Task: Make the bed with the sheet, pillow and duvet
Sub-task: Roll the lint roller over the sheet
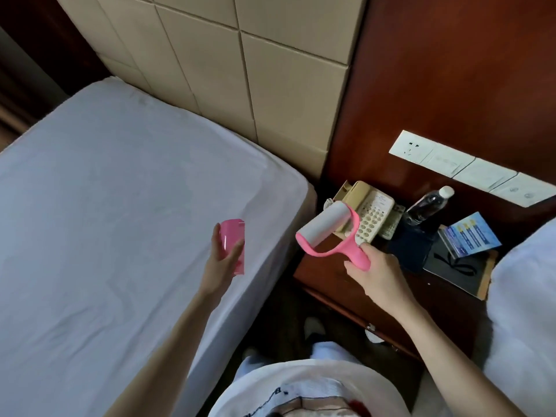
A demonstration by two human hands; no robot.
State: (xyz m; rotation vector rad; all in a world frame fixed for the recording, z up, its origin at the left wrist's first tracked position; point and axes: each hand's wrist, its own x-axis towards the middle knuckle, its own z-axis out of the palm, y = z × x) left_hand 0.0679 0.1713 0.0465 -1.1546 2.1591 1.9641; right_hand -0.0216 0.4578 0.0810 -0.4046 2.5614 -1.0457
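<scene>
A white sheet [120, 206] lies smooth over the bed on the left, reaching the padded beige headboard [240, 70]. My left hand [222, 260] holds a translucent pink cover [233, 242] above the bed's right edge. My right hand [376, 272] grips the pink handle of a lint roller [328, 227], its white roll pointing up and left, above the nightstand. No pillow or duvet shows on this bed.
A wooden nightstand [331, 275] carries a beige telephone [373, 215], a water bottle [427, 203], a dark box, leaflets [469, 236] and a black folder. Wall sockets [469, 167] sit above. White bedding [523, 296] of a second bed fills the right edge.
</scene>
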